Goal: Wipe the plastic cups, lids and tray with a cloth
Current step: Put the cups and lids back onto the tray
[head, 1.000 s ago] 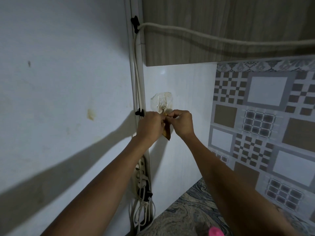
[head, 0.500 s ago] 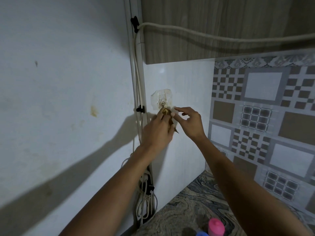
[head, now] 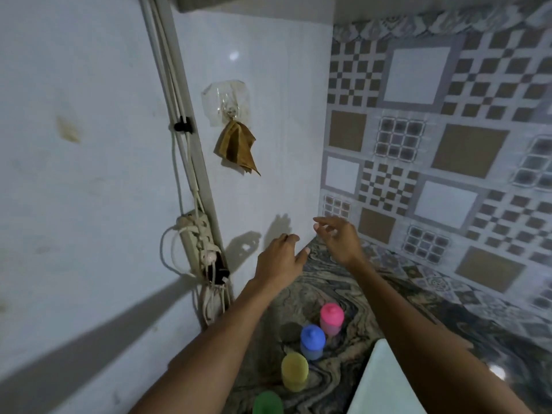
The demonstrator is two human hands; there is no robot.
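Cloth, brown and crumpled, hangs from a clear stick-on hook on the white wall in the upper middle of the frame, a little left of centre; its long axis runs top to bottom, gathered to a point at the hook and widening below, with its lowest corner pointing down and to the right. Neither hand touches it. Well below it, both forearms reach up from the bottom edge. The left hand shows its back, fingers loosely spread and pointing up toward the wall, holding nothing. Just beside it to the right and slightly higher, the right hand is empty too, its fingers relaxed, lightly bent and pointing left. On the marbled tabletop, between the forearms, four lidded cups stand upright in a diagonal row toward the bottom edge: pink cup, blue cup, yellow cup, green cup. A power strip with cables hangs on the wall at middle left.
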